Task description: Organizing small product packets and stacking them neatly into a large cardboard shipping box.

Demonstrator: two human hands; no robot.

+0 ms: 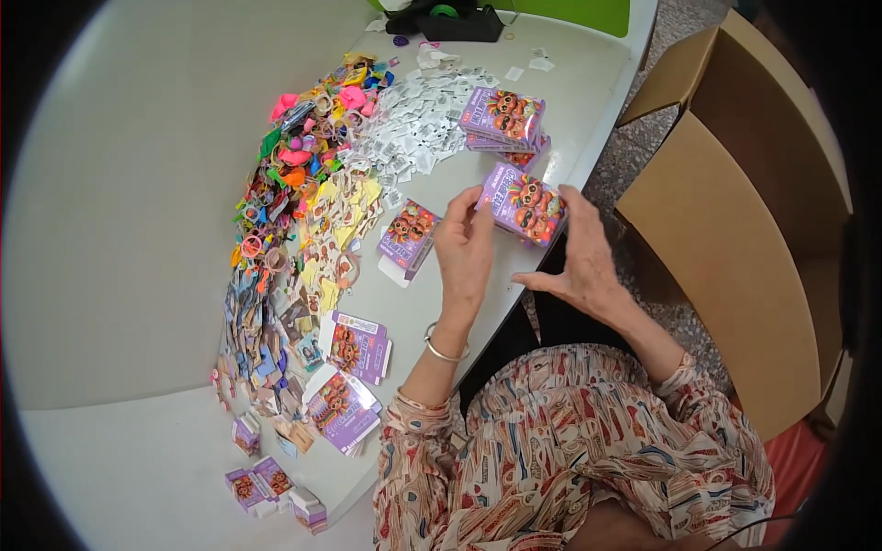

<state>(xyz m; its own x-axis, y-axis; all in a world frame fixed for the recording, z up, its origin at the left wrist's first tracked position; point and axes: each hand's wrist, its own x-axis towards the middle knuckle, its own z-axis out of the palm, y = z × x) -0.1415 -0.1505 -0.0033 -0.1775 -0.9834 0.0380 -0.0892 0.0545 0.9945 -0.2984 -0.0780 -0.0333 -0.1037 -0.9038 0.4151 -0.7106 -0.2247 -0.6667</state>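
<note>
A small purple carton (pixel 525 204) with cartoon figures on its front is between my hands, over the table's right edge; more purple shows beneath it. My left hand (pixel 464 253) closes its fingertips on the carton's left side. On the other side, my right hand (pixel 588 262) has its fingers up against the carton's right edge, while its thumb stretches away toward my body. Just beyond lies a stack of purple cartons (pixel 503 118). Another purple carton (pixel 407 237) rests left of my left hand, with a white flap at its lower end.
Along the table's left runs a heap of colourful small trinkets (pixel 294 156), beside white paper slips (pixel 418 119) and yellow cards (pixel 331 225). Flattened purple cartons (pixel 345 410) lie nearer me. A black tape dispenser (pixel 450 20) stands at the back; an open cardboard box (pixel 726 248) is at right.
</note>
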